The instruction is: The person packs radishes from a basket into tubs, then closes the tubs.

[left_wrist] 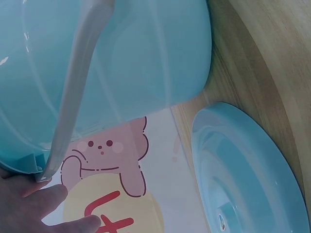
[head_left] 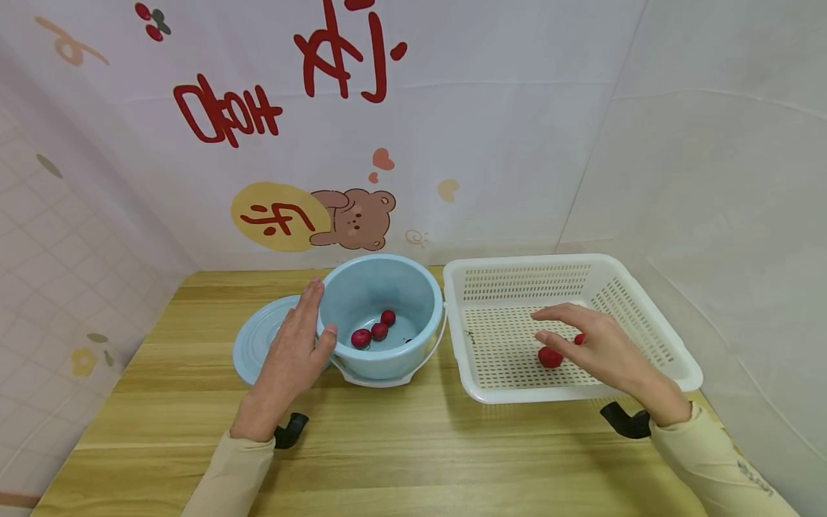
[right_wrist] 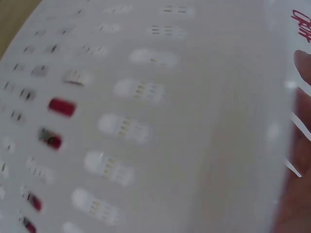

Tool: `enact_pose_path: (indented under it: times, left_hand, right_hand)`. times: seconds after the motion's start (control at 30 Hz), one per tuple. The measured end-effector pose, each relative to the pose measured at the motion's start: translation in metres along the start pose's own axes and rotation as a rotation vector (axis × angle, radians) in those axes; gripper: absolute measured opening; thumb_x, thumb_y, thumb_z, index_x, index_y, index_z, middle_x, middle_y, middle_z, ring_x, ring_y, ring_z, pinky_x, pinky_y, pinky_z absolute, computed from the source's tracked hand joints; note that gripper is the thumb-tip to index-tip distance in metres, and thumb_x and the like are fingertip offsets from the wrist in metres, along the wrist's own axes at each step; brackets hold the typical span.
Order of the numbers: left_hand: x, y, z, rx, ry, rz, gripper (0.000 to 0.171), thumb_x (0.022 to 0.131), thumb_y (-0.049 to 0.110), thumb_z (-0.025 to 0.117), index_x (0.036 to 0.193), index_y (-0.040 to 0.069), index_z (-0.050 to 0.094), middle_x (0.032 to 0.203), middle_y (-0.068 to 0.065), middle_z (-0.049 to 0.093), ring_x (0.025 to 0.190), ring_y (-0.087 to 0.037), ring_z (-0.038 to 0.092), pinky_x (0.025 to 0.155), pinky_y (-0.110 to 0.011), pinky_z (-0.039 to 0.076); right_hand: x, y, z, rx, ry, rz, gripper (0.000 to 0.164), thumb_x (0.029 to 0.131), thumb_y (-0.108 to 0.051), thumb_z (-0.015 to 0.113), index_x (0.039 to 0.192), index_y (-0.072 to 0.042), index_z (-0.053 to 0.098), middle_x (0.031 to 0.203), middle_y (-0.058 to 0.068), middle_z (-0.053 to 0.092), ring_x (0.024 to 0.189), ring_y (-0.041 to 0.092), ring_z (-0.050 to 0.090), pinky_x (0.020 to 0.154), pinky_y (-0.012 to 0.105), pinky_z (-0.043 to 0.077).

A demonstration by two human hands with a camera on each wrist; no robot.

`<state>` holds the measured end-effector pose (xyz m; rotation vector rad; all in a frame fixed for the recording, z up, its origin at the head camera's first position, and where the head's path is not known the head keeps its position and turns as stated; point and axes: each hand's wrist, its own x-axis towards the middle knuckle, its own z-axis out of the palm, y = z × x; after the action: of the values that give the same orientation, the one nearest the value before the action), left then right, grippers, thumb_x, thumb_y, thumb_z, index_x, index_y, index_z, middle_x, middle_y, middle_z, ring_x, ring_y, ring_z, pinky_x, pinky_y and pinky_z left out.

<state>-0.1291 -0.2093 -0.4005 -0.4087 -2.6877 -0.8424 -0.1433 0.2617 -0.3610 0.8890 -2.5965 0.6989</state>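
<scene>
My left hand is at the left rim of a light blue bucket, fingers straight and thumb apart. In the left wrist view its fingertips are right by the bucket's handle joint. Inside the bucket lie several small round red fruits. My right hand is over a white plastic basket, with thumb and forefinger spread apart and nothing between them. Beneath it are red fruits in the basket, partly hidden by the hand. Through the slots the right wrist view shows red patches.
A light blue lid lies on the wooden table left of the bucket, partly behind my left hand. The bucket's white handle hangs down at its front. A printed white wall covering rises behind the table.
</scene>
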Motion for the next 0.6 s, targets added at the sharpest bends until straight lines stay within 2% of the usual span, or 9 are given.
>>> enact_pose_path:
  times: [0.1,0.2,0.47,0.6]
  left_hand:
    - [0.000,0.000,0.000,0.001,0.001,0.001,0.071,0.106,0.036,0.045,0.164,0.001,0.021,0.171,-0.014,0.019,0.156,-0.035,0.022,0.118,-0.070,0.022]
    - [0.000,0.000,0.000,0.003,0.002,0.003,0.071,0.105,0.033,0.047,0.164,0.001,0.021,0.171,-0.014,0.019,0.156,-0.036,0.022,0.117,-0.070,0.023]
    - [0.001,0.000,0.001,-0.008,0.019,0.016,0.070,0.105,0.032,0.047,0.163,-0.001,0.023,0.170,-0.016,0.022,0.155,-0.037,0.025,0.116,-0.071,0.024]
    - [0.000,0.000,0.001,-0.015,0.030,0.021,0.070,0.106,0.035,0.045,0.162,-0.002,0.024,0.170,-0.017,0.023,0.155,-0.036,0.026,0.117,-0.070,0.024]
  right_hand:
    - [-0.001,0.005,0.000,-0.010,-0.036,0.005,0.035,0.087,-0.013,0.083,0.121,-0.014,0.075,0.120,0.000,0.074,0.112,0.024,0.067,0.079,0.026,0.054]
    - [-0.002,0.011,0.001,-0.015,-0.072,0.009,0.036,0.086,-0.013,0.083,0.121,-0.015,0.075,0.121,-0.001,0.074,0.111,0.023,0.067,0.076,0.030,0.055]
    - [-0.004,0.028,0.005,0.032,-0.218,0.048,0.037,0.090,-0.013,0.080,0.127,-0.014,0.073,0.127,0.000,0.072,0.111,0.023,0.066,0.071,0.026,0.053]
    - [-0.005,0.034,0.007,0.046,-0.285,0.091,0.039,0.092,-0.017,0.079,0.130,-0.012,0.071,0.131,0.001,0.070,0.109,0.022,0.065,0.076,0.031,0.053]
